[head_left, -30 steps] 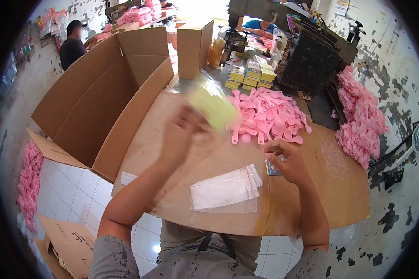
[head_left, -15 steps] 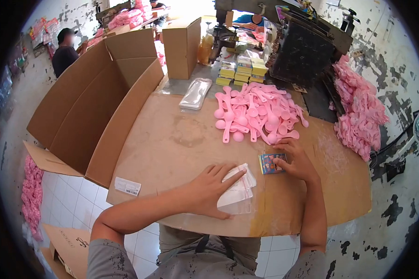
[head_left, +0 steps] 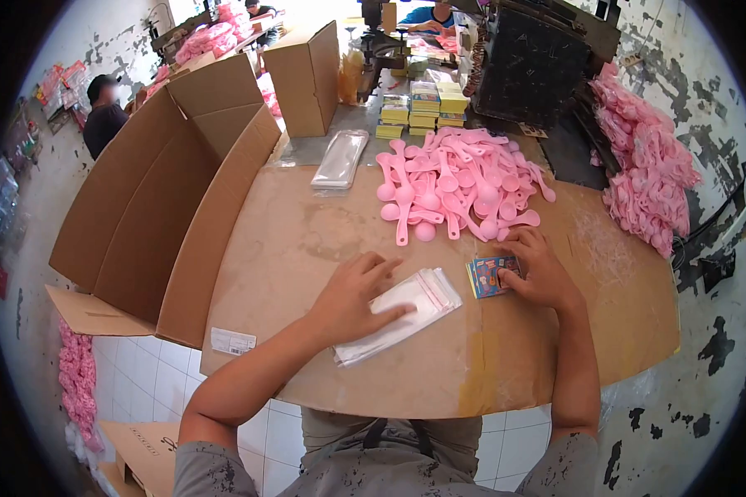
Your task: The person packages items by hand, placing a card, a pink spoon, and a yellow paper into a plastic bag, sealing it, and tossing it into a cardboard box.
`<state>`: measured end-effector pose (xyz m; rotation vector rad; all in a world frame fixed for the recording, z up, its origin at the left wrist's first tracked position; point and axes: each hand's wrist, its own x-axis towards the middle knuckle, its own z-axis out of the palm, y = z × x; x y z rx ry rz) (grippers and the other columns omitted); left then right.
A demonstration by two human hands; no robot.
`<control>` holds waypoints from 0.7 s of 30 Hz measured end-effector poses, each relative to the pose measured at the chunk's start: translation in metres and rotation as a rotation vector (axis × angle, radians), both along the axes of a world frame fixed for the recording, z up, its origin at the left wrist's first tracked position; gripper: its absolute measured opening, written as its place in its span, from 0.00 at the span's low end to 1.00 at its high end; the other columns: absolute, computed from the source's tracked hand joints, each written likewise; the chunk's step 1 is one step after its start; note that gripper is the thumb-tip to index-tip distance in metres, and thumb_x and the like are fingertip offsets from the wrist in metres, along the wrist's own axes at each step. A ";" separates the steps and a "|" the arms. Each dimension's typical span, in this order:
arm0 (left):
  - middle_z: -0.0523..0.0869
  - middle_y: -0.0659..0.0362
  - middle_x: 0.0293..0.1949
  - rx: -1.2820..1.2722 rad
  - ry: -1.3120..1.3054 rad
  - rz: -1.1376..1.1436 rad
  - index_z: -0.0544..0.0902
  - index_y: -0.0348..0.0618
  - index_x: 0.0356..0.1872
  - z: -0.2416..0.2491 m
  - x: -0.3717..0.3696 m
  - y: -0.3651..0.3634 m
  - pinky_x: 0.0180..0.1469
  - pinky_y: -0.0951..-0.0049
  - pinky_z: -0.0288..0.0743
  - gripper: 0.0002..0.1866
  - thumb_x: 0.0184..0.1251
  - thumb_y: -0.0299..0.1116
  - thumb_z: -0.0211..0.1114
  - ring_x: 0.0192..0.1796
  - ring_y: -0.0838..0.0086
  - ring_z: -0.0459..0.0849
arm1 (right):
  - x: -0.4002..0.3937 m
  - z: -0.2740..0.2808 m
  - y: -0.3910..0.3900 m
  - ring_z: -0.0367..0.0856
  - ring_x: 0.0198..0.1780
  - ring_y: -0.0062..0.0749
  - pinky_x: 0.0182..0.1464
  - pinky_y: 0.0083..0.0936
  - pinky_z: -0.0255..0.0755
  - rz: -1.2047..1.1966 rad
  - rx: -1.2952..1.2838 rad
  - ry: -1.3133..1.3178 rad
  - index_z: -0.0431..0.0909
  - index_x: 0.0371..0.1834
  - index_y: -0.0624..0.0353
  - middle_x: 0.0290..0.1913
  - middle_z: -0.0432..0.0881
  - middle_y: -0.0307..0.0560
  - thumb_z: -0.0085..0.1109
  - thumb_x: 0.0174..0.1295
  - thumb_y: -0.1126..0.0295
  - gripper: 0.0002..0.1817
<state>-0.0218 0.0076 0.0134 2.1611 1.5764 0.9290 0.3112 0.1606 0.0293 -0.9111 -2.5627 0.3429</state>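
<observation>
Spreading left hand over clear plastic sleeves on your table; grip apart, contact unclear. Your right hand at small card stack, right of sleeves: thumb over top card, apart from fingertips. Beyond: heaped pink spoons; second sleeve bundle to their left. Farther: yellow-edged card piles, upright carton left of them.

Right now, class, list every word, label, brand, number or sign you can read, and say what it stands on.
No wording is legible.
White label on the cardboard tabletop: print and barcode, too small.
Blue cards by the right hand: lettering too blurred.
Carton at lower left: printed marks, too small.
</observation>
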 end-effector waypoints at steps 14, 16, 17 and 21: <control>0.85 0.56 0.33 -0.072 -0.182 0.059 0.88 0.39 0.41 -0.008 -0.004 0.001 0.39 0.66 0.79 0.09 0.63 0.30 0.76 0.33 0.66 0.84 | -0.023 0.010 -0.026 0.82 0.54 0.44 0.61 0.37 0.71 0.018 -0.560 0.460 0.82 0.53 0.61 0.48 0.85 0.48 0.69 0.64 0.73 0.15; 0.85 0.56 0.33 -0.090 -0.208 0.069 0.87 0.39 0.41 -0.007 -0.002 0.000 0.39 0.67 0.79 0.08 0.64 0.29 0.75 0.33 0.68 0.84 | -0.041 -0.002 -0.043 0.83 0.50 0.42 0.59 0.36 0.71 0.055 -0.717 0.608 0.83 0.53 0.60 0.47 0.86 0.47 0.67 0.66 0.73 0.13; 0.86 0.57 0.34 -0.095 -0.215 0.077 0.88 0.39 0.42 -0.007 -0.002 -0.001 0.39 0.69 0.78 0.08 0.66 0.29 0.75 0.33 0.71 0.83 | -0.051 -0.002 -0.048 0.83 0.50 0.42 0.58 0.36 0.72 0.120 -0.568 0.483 0.84 0.52 0.59 0.47 0.86 0.47 0.67 0.66 0.73 0.12; 0.88 0.59 0.36 -0.195 -0.328 0.143 0.87 0.38 0.49 -0.007 -0.003 0.001 0.39 0.75 0.78 0.10 0.70 0.27 0.72 0.34 0.81 0.83 | -0.071 -0.011 -0.056 0.82 0.47 0.42 0.55 0.38 0.72 0.269 0.030 0.130 0.87 0.47 0.55 0.44 0.85 0.46 0.66 0.63 0.74 0.10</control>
